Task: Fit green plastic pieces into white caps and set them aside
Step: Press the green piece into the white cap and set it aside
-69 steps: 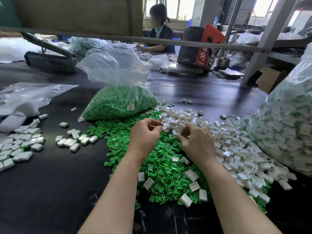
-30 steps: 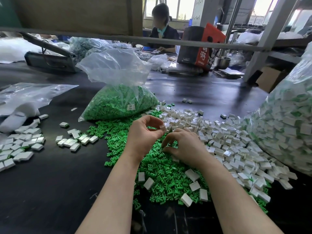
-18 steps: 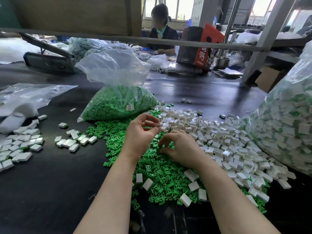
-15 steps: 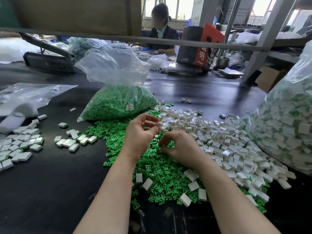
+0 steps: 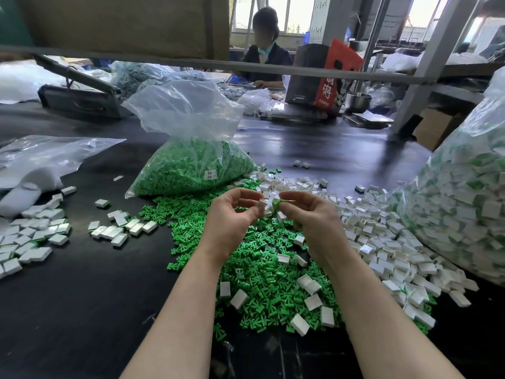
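Left hand [image 5: 232, 214] pinches small white rectangular plastic cap [image 5: 263, 204], right hand [image 5: 306, 212] pinches small green plastic piece [image 5: 276, 204] at frame centre; we hold both raised above dark bench [image 5: 82, 283], likely aligning for insertion.

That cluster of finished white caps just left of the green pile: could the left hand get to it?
Probably yes. The finished caps lie on open table with nothing between them and the left hand, though it is pinching a white cap now.
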Demonstrator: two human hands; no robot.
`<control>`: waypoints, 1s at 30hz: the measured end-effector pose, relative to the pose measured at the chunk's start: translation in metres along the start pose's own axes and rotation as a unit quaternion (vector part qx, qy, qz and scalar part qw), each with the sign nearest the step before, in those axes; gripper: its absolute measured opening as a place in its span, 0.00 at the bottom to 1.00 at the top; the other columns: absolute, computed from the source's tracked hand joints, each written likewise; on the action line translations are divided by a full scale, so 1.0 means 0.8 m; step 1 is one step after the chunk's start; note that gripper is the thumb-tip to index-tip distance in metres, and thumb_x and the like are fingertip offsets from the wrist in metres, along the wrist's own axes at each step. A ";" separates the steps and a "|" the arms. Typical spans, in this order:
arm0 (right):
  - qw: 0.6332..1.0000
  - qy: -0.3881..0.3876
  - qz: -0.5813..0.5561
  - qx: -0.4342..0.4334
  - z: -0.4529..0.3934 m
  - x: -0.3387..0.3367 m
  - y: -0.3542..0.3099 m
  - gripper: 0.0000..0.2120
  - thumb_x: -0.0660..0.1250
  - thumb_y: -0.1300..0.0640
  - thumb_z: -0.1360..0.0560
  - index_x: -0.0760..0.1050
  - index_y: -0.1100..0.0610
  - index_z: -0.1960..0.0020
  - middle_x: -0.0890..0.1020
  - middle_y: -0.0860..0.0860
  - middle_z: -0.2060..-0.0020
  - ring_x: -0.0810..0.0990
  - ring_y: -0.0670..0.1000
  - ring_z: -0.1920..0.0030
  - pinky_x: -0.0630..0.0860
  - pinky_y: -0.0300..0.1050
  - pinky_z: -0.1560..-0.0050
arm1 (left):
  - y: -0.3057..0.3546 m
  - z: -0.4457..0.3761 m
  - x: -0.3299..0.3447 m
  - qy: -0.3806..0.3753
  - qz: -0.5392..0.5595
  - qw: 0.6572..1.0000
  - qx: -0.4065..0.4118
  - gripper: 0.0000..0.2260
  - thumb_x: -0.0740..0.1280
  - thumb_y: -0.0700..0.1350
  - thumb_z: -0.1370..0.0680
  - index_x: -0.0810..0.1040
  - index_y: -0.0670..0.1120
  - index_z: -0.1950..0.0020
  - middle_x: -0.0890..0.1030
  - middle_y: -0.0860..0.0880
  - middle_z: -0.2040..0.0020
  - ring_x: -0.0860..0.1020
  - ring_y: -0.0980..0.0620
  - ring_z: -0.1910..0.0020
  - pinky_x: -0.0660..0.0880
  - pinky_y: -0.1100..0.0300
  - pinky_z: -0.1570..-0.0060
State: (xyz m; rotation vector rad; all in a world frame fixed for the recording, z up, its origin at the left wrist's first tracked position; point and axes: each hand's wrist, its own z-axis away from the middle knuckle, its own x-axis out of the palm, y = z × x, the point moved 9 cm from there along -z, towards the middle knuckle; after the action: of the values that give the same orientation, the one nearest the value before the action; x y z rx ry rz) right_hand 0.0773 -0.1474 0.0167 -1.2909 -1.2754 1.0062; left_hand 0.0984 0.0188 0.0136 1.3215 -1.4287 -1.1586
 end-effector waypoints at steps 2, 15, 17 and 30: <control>1.000 0.003 -0.020 0.011 0.000 0.000 0.001 0.07 0.72 0.65 0.28 0.82 0.58 0.51 0.85 0.49 0.61 0.79 0.41 0.66 0.72 0.35 0.66 | -0.001 0.001 0.003 -0.007 0.030 0.999 -0.013 0.04 0.73 0.39 0.27 0.82 0.47 0.54 0.86 0.48 0.57 0.84 0.49 0.56 0.80 0.60 0.59; 0.992 -0.026 -0.113 0.042 -0.004 0.008 0.009 0.07 0.64 0.69 0.23 0.74 0.59 0.52 0.84 0.58 0.55 0.76 0.48 0.64 0.71 0.40 0.64 | -0.006 0.002 0.012 -0.018 0.064 0.997 -0.045 0.09 0.74 0.40 0.27 0.80 0.41 0.49 0.84 0.50 0.63 0.83 0.54 0.62 0.79 0.64 0.61; 0.995 -0.026 -0.093 0.026 -0.004 0.006 0.007 0.07 0.63 0.69 0.23 0.74 0.59 0.52 0.82 0.58 0.57 0.75 0.48 0.65 0.70 0.39 0.64 | -0.007 0.002 0.012 -0.020 0.056 0.997 -0.044 0.07 0.73 0.41 0.27 0.80 0.41 0.50 0.85 0.50 0.63 0.83 0.54 0.62 0.79 0.65 0.61; 0.988 0.007 0.120 -0.098 0.000 0.003 -0.017 0.05 0.71 0.64 0.25 0.82 0.61 0.49 0.85 0.51 0.58 0.82 0.40 0.61 0.76 0.32 0.60 | -0.006 0.002 0.009 -0.015 0.061 0.997 -0.046 0.06 0.74 0.41 0.27 0.84 0.42 0.52 0.85 0.46 0.59 0.82 0.53 0.61 0.78 0.65 0.60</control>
State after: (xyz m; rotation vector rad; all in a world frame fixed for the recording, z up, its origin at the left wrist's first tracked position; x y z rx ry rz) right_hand 0.0753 -0.1461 0.0307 -1.6302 -1.2534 1.0561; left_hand 0.0971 0.0117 0.0084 1.1424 -1.4388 -1.1543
